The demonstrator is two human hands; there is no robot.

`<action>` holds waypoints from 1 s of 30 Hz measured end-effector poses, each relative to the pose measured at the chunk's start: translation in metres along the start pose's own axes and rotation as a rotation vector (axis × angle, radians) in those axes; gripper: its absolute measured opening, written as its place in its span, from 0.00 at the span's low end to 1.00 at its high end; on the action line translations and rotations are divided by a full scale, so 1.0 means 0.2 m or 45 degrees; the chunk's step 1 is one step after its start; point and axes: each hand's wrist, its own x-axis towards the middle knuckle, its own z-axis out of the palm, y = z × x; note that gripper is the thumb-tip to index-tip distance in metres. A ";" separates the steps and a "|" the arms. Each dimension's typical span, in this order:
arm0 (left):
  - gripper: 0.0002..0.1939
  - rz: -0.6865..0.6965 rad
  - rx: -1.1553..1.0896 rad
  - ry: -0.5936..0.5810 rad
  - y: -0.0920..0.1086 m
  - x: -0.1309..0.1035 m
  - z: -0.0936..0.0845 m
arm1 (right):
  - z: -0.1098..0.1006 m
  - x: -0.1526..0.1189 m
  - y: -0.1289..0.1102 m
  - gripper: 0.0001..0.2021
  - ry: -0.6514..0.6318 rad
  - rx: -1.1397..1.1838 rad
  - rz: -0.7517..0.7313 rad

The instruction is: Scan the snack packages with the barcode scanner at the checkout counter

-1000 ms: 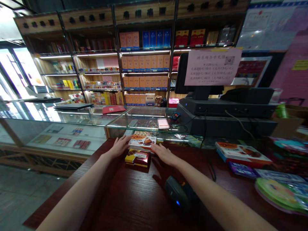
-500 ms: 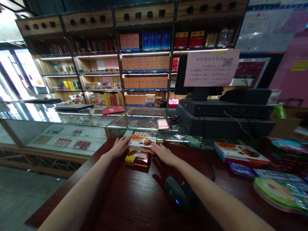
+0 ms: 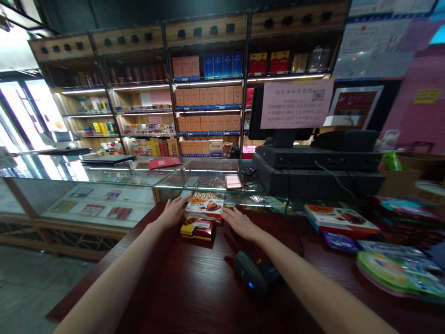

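A white and orange snack box point(image 3: 204, 207) lies at the far end of the dark wooden counter, a food picture on its top. My left hand point(image 3: 174, 211) rests at its left side with fingers stretched out. At its right edge, the fingertips of my right hand point(image 3: 239, 223) touch or nearly touch the box, fingers extended. Just in front sits a yellow and dark red box point(image 3: 198, 228), between my hands and untouched. A black barcode scanner point(image 3: 251, 273) with a blue light lies near my right forearm, which partly hides it.
Behind the counter stands a glass display case point(image 3: 167, 183). To the right are a black register point(image 3: 316, 160) with a paper sign, another white and orange box point(image 3: 340, 218), a purple packet point(image 3: 339, 242) and green packages point(image 3: 392, 273). Stocked shelves line the back wall.
The whole view has shifted slightly, so the register and right-hand goods appear further left. My hands stay on either side of the white and orange box, almost unmoved.
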 end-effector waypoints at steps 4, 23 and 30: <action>0.34 0.040 0.013 0.049 0.09 0.00 -0.03 | -0.02 -0.05 0.03 0.31 0.069 0.017 -0.015; 0.20 0.450 0.021 0.008 0.86 0.13 -0.01 | -0.30 -0.42 0.39 0.27 0.391 -0.110 0.068; 0.21 0.567 -0.002 -0.087 1.19 0.19 0.03 | -0.45 -0.57 0.58 0.25 0.510 -0.177 0.179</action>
